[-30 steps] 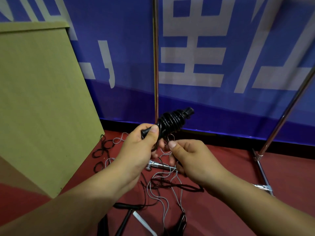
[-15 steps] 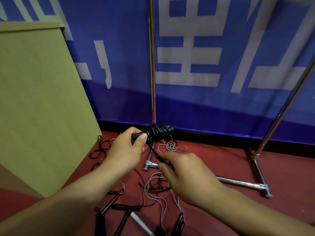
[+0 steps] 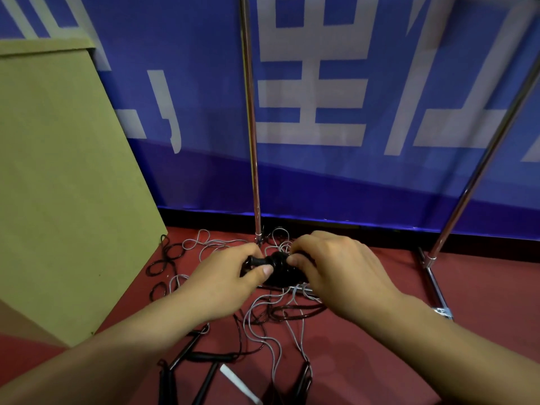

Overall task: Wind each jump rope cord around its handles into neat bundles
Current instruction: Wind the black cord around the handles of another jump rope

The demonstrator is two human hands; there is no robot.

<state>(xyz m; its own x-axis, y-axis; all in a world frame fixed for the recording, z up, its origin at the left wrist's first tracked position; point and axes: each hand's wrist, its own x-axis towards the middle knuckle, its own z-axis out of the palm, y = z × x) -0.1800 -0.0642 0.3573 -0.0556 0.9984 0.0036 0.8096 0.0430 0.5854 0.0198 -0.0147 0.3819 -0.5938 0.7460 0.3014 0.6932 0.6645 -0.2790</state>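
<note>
Red floor (image 3: 380, 361) meets a blue banner (image 3: 350, 176); loose cords (image 3: 263, 331) lie near it. Left hand (image 3: 225, 282) and right hand (image 3: 342, 273) both curl fingers around the black bundle (image 3: 282, 268).

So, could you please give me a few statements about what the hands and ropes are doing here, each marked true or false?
1. Both hands hold the black wound bundle. True: the left hand has its grip on the handle end, and the right hand on the coils.
2. Every rope is already bundled. False: loose grey cord and black cord lie on the red floor.
3. The bundle is held high against the blue banner. False: it is low, in front of the floor.
4. A chrome pole rises behind the hands. True.
</note>
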